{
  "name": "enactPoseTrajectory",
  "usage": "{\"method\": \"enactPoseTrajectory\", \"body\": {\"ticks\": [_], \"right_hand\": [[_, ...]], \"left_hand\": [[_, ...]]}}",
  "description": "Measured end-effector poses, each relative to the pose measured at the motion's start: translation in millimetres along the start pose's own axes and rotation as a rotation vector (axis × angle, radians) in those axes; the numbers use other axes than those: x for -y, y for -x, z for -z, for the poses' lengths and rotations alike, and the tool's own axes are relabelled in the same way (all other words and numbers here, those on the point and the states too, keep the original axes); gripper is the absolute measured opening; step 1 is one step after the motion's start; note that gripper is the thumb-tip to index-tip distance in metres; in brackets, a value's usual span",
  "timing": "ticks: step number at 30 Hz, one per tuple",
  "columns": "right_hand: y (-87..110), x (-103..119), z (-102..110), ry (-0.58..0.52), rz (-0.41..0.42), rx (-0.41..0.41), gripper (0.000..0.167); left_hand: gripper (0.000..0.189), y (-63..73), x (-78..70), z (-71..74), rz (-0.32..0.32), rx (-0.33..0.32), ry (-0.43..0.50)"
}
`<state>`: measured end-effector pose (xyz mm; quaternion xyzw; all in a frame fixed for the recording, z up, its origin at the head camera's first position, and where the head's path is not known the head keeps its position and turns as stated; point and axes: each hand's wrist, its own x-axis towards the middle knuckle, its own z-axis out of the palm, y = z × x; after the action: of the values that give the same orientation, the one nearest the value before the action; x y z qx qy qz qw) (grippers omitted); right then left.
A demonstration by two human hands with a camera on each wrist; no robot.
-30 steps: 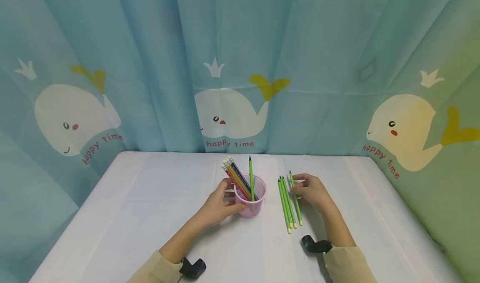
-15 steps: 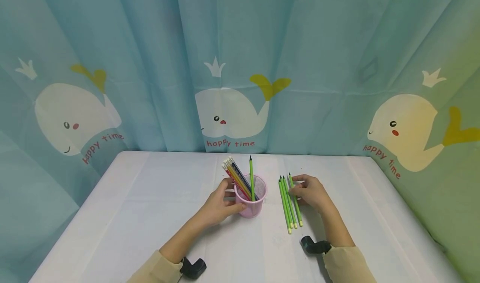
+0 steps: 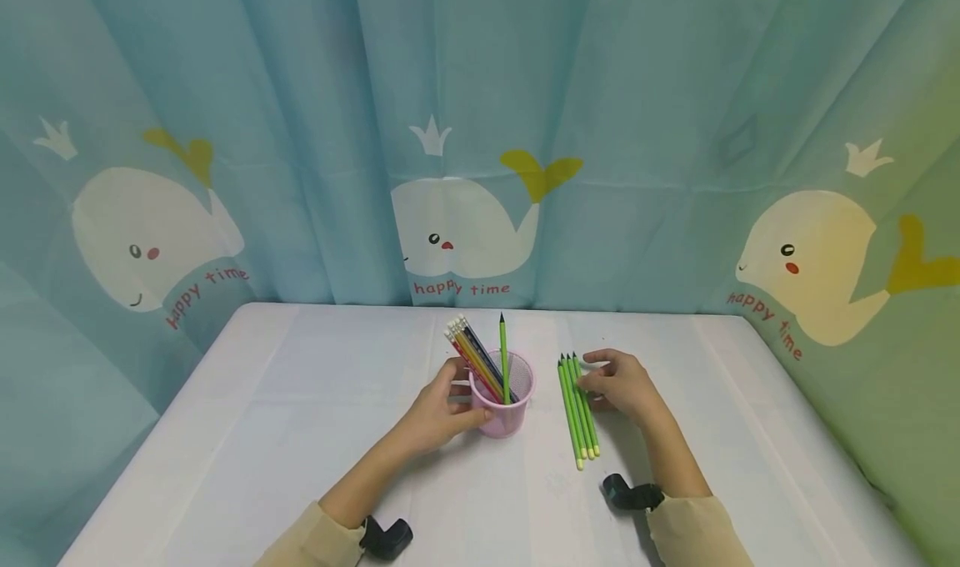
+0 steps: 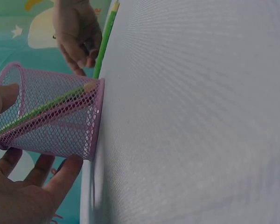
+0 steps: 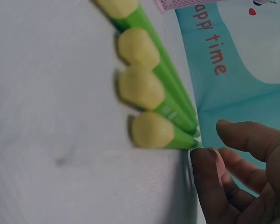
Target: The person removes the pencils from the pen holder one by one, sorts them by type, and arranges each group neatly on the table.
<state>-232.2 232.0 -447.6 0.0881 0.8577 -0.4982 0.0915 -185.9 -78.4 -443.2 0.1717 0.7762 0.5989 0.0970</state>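
Note:
My left hand (image 3: 435, 417) holds a pink mesh pencil cup (image 3: 504, 421), the thumb on its near side and the fingers around its left and back. The cup stands on the table with striped, white-ended pencils (image 3: 474, 352) leaning left inside it, and one green pencil (image 3: 502, 346) standing point up. To its right, several green pencils (image 3: 576, 417) lie side by side, points away, pale yellow ends (image 5: 151, 130) towards me. My right hand (image 3: 622, 383) is at the right side of this row, fingertips right at the outermost pencil, thumb and fingers loosely bent.
The white table (image 3: 300, 383) reaches back to a blue-green curtain (image 3: 645, 133) printed with whales. A black wrist-worn device sits at each cuff, the left one (image 3: 387, 539) and the right one (image 3: 632, 492).
The rightmost green pencil has moved left against the others, closing the gap in the row. My right hand has barely shifted. My left hand and the cup have stayed in place.

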Motion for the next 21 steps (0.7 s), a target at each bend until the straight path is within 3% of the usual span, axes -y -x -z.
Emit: {"method": "enactPoseTrajectory", "body": {"ticks": [5, 10, 21], "right_hand": [[5.8, 7, 0, 0.016, 0.085, -0.019, 0.048], [13.5, 21, -3, -0.052, 0.210, -0.022, 0.043], [34.3, 48, -25, -0.095, 0.419, 0.028, 0.032]], "left_hand": [[0.072, 0.1, 0.1, -0.5, 0.005, 0.002, 0.000], [0.072, 0.3, -0.2, -0.2, 0.003, 0.000, 0.005], [0.072, 0.6, -0.8, -0.6, 0.005, -0.001, 0.008]]}}
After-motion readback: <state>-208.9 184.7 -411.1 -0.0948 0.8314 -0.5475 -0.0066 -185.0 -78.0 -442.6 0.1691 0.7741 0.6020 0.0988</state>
